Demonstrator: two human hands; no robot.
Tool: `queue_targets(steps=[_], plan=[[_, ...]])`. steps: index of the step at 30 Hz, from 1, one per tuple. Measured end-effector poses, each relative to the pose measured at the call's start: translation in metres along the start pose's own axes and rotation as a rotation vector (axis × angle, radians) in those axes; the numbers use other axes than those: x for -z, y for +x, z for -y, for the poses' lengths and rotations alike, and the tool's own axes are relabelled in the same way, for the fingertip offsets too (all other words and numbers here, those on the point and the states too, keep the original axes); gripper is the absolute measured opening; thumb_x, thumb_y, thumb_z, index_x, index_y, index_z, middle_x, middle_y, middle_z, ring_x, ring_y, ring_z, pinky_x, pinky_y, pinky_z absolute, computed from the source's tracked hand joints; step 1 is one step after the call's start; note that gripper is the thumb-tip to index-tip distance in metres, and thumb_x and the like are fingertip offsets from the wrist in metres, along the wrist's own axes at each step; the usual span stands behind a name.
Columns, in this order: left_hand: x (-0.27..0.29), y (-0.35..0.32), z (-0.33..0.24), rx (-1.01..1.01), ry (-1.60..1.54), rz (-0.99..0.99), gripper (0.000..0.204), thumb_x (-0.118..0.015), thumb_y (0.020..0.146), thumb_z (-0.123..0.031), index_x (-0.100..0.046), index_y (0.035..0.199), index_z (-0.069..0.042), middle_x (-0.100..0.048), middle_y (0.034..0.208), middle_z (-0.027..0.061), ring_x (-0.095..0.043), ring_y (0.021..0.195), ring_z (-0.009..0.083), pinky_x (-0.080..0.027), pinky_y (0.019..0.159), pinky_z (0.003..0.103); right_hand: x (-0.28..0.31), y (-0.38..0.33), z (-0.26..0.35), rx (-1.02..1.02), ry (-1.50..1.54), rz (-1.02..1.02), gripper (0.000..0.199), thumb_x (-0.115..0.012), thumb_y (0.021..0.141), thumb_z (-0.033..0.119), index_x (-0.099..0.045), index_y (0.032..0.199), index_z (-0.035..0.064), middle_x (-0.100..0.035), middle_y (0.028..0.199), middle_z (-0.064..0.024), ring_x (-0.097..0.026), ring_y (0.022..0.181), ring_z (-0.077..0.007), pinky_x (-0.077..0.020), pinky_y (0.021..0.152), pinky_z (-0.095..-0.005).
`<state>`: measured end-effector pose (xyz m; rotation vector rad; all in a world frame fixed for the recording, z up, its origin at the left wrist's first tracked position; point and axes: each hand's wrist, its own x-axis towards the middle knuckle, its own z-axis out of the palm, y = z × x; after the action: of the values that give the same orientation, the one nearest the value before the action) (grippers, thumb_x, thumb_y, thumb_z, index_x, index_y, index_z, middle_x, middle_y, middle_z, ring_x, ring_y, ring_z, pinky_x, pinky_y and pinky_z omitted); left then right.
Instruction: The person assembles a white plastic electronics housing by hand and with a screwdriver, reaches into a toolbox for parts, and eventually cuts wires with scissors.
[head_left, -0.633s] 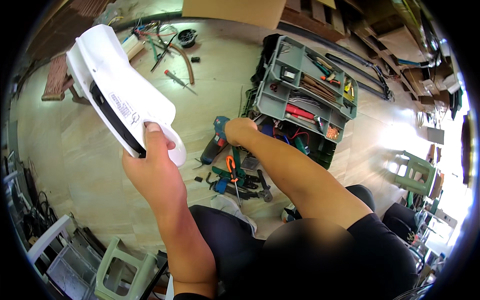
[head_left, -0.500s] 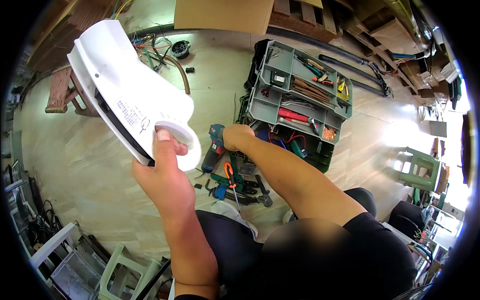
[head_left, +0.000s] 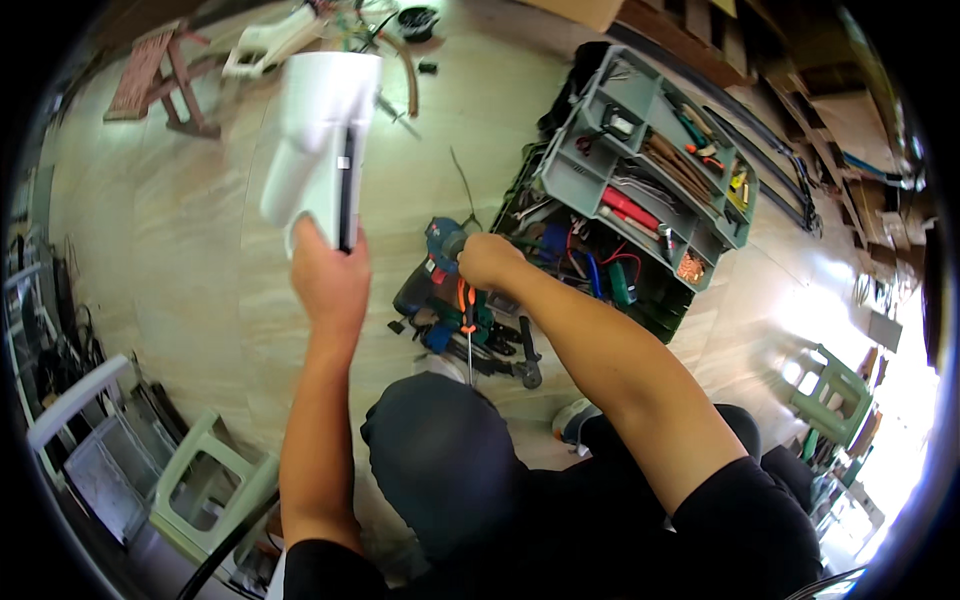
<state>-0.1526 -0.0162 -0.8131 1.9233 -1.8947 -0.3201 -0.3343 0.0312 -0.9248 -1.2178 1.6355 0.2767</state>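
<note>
My left hand (head_left: pixel 330 285) is closed around the handle of a white plastic appliance housing (head_left: pixel 312 135), held up above the floor. Its edge, with a black strip, now faces me, and its wide end points away. To the right, my right hand (head_left: pixel 490 262) is curled against the chuck end of a blue-and-black cordless drill (head_left: pixel 424 270); its fingertips are hidden. Just below the drill, a screwdriver (head_left: pixel 468 312) with an orange-and-black handle lies among pliers and other hand tools. A hammer-like tool (head_left: pixel 530 360) lies at their right.
A grey compartment toolbox (head_left: pixel 590 180) full of tools stands open at the right. Another white plastic shell (head_left: pixel 270 45), wires and a round black part (head_left: pixel 417 22) lie at the far left. Around me are a wooden stool (head_left: pixel 150 85) and green plastic stools (head_left: pixel 215 480).
My left hand has turned the white housing from its broad printed face to its narrow edge and straightened it. My view has shifted; the right hand stays at the drill.
</note>
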Motion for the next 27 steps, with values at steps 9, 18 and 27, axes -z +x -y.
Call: queue_targets(steps=[9, 18, 27], plan=[[-0.120, -0.076, 0.085, -0.379, 0.023, -0.097, 0.049, -0.082, 0.065, -0.015, -0.049, 0.098, 0.001, -0.054, 0.088, 0.0173, -0.051, 0.082, 0.0380, -0.040, 0.074, 0.047, -0.006, -0.008, -0.001, -0.150, 0.438, 0.006, 0.042, -0.055, 0.090, 0.029, -0.068, 0.088, -0.0102, -0.068, 0.090, -0.0261, -0.066, 0.084, -0.0385, -0.0505, 0.077, -0.0424], [-0.129, -0.105, 0.088, -0.234, -0.155, 0.111, 0.065, -0.086, 0.061, -0.039, -0.049, 0.098, 0.001, -0.054, 0.088, 0.0167, -0.051, 0.084, 0.0372, -0.039, 0.075, 0.046, 0.009, -0.009, 0.025, -0.432, 0.920, 0.181, 0.035, -0.052, 0.095, 0.035, -0.065, 0.082, 0.0049, -0.041, 0.053, 0.0046, -0.034, 0.042, -0.0072, -0.0237, 0.037, -0.0245], [-0.129, -0.091, 0.083, -0.049, -0.182, 0.111, 0.066, -0.088, 0.062, -0.030, -0.048, 0.103, 0.003, -0.055, 0.092, 0.0198, -0.051, 0.086, 0.0396, -0.040, 0.075, 0.046, 0.014, 0.005, 0.036, -0.474, 1.084, 0.210, 0.033, -0.050, 0.095, 0.034, -0.060, 0.080, 0.0062, -0.039, 0.052, 0.0083, -0.029, 0.043, -0.0045, -0.0230, 0.037, -0.0207]])
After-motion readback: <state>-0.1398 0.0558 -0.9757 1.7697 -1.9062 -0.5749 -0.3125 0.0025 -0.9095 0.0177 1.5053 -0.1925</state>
